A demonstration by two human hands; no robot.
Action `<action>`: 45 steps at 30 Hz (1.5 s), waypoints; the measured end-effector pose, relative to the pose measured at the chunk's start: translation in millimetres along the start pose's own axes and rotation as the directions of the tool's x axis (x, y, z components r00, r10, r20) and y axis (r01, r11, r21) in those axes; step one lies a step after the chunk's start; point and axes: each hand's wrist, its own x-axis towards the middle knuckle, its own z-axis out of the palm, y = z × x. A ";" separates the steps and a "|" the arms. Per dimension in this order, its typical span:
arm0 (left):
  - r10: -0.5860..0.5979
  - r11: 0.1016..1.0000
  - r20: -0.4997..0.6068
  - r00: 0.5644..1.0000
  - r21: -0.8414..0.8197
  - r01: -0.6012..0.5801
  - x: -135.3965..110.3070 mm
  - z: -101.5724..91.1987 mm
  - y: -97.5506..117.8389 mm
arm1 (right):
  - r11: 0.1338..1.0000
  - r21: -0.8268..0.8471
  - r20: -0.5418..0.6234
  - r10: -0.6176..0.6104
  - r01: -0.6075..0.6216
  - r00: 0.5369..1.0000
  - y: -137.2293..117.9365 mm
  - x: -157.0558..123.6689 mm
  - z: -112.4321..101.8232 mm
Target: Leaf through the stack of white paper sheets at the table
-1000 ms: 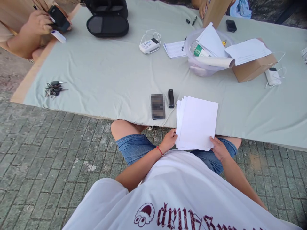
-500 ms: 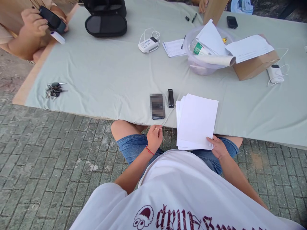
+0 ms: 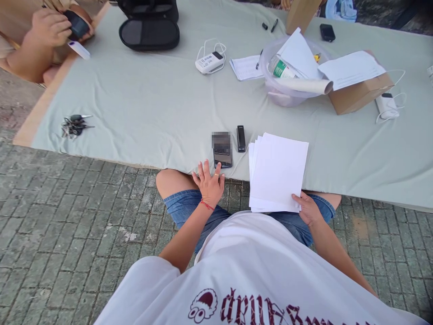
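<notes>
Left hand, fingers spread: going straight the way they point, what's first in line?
Most likely the phone at the near edge of the table, just ahead of the left hand. Depth is unclear: the hand may be below the table edge and meet that first.

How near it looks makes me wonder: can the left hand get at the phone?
Likely yes: the left hand is open, fingertips at the phone's near end, nothing between; the right hand holds the papers.

Grey-clothed table (image 3: 152, 113) with keys (image 3: 75, 126), phone (image 3: 222, 157), paper stack (image 3: 277, 174), black case (image 3: 149, 34), cardboard box (image 3: 360, 94)
</notes>
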 end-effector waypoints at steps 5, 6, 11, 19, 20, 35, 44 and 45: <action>0.007 1.000 0.011 1.000 0.014 -0.007 -4.8 2.3 -1.9 | 1.000 -0.009 -0.008 -0.002 0.002 1.000 1.8 2.2 -4.4; 0.007 1.000 0.009 1.000 0.012 -0.007 -5.3 2.2 -1.8 | 1.000 -0.011 -0.007 -0.003 0.003 1.000 2.0 2.5 -4.8; -0.012 1.000 0.023 1.000 -0.001 0.012 -4.8 0.1 -0.3 | 1.000 -0.003 0.003 -0.007 0.007 1.000 1.2 2.4 -3.6; -0.014 1.000 0.009 1.000 -0.003 0.014 -4.3 -0.1 1.5 | 1.000 0.002 -0.021 -0.007 0.007 1.000 -0.7 0.6 0.5; -0.017 1.000 0.007 1.000 -0.015 0.017 -4.3 -0.1 1.6 | 1.000 0.000 -0.023 -0.008 0.008 1.000 -0.8 0.5 0.8; 0.009 0.996 -0.040 0.999 -0.085 -0.012 -6.6 2.4 1.7 | 1.000 0.014 -0.063 0.020 -0.019 0.998 -3.8 1.2 2.8; 0.142 0.837 0.342 0.929 -0.542 0.071 -20.4 6.6 21.0 | 1.000 -0.011 -0.043 0.003 -0.003 0.999 -6.6 2.3 3.7; 0.123 0.784 0.425 0.897 -0.596 0.175 -22.5 8.5 26.0 | 1.000 -0.006 -0.042 0.006 -0.006 0.999 -7.1 1.1 5.0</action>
